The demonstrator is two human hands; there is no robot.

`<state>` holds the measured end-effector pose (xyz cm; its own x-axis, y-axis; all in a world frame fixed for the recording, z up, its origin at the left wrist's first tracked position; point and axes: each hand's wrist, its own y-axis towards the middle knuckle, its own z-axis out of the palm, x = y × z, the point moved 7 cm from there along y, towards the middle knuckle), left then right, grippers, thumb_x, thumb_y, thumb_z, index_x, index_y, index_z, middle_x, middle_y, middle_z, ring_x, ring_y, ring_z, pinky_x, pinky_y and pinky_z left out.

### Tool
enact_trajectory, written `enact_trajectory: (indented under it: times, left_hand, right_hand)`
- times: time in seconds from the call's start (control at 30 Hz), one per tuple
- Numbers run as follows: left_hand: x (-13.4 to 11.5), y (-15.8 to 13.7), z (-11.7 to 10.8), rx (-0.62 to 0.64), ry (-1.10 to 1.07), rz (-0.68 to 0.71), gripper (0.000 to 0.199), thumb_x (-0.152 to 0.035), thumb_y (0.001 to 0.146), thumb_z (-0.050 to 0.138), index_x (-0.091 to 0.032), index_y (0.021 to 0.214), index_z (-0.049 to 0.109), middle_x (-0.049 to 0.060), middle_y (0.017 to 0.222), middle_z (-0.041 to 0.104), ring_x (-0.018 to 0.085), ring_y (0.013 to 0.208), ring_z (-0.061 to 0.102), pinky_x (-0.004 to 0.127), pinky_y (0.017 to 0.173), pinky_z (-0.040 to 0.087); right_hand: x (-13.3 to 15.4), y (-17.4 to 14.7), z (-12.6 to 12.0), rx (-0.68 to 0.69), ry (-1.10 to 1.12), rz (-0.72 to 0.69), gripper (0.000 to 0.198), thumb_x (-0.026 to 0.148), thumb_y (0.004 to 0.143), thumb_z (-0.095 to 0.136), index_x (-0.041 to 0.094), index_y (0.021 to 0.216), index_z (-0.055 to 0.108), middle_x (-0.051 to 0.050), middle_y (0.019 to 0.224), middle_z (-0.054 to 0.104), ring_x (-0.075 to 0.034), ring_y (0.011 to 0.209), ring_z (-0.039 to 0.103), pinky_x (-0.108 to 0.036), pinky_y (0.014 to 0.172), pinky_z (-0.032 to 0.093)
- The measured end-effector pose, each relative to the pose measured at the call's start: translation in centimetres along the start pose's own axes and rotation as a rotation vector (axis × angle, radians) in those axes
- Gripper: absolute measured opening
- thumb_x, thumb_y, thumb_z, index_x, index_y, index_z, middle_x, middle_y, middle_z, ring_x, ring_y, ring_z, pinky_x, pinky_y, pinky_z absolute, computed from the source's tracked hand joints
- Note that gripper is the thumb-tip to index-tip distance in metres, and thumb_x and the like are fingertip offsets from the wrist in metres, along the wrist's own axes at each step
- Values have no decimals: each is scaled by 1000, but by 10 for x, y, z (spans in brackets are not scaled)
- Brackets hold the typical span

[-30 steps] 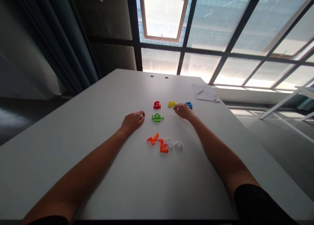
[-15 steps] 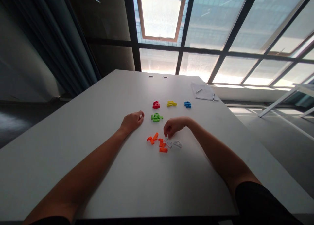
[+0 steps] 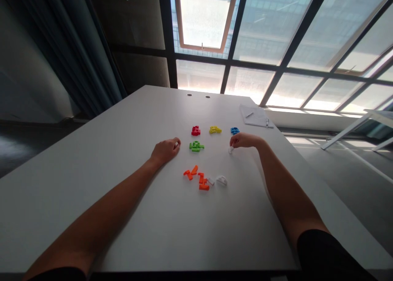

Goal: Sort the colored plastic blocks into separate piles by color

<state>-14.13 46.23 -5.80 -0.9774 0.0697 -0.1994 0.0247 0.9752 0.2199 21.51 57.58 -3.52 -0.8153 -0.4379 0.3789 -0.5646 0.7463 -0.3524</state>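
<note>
My right hand (image 3: 242, 140) pinches a small white plastic piece (image 3: 230, 149) just in front of the blue block cluster (image 3: 235, 130). My left hand (image 3: 166, 150) rests on the table with its fingers curled round a small white piece (image 3: 176, 144), mostly hidden. Just right of it sits a green block cluster (image 3: 195, 146). Nearer to me lie loose orange pieces (image 3: 204, 187), beside a white block piece (image 3: 210, 181) and a rounded white piece (image 3: 222, 180).
Behind the green cluster stand a red block cluster (image 3: 195, 130) and a yellow one (image 3: 215, 129). Paper sheets (image 3: 256, 116) with pens lie at the white table's (image 3: 147, 232) far right edge. Past the right edge stands a white-legged table (image 3: 346, 129).
My right hand has lifted a white piece away from beside the orange pieces and moved it right and farther off, near the blue cluster. My left hand stays put.
</note>
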Motion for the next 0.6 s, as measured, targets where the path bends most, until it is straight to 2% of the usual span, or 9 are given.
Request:
enact_trajectory:
  times: [0.17, 0.37, 0.47, 0.6]
  left_hand:
    - [1, 0, -1, -9, -3, 2, 24, -35, 96, 52, -30, 110, 70, 5, 101, 79, 26, 89, 73, 32, 75, 51]
    - [-1, 0, -2, 8, 16, 1, 25, -35, 96, 51, -29, 111, 70, 5, 98, 79, 26, 88, 73, 32, 73, 51]
    - [0, 0, -3, -3, 18, 1, 25, -35, 96, 51, -29, 111, 70, 5, 98, 79, 25, 88, 73, 31, 72, 50]
    - [1, 0, -1, -1, 15, 5, 26, -36, 97, 50, -29, 111, 70, 5, 99, 79, 25, 87, 73, 30, 72, 49]
  right_hand:
    - [1, -12, -15, -18, 87, -50, 36, 37, 83, 77, 19, 114, 79, -9, 103, 76, -23, 91, 69, -30, 77, 51]
    - [13, -11, -7, 43, 77, -48, 29, 35, 81, 80, 20, 106, 80, -7, 94, 76, -21, 86, 68, -29, 73, 50]
    - [7, -9, 1, 85, 165, -25, 25, 32, 79, 80, 17, 98, 78, -7, 88, 74, -19, 80, 66, -29, 70, 51]
    - [-16, -12, -2, 71, 256, 0, 32, 38, 74, 84, 14, 95, 77, -8, 86, 73, -18, 77, 66, -28, 69, 53]
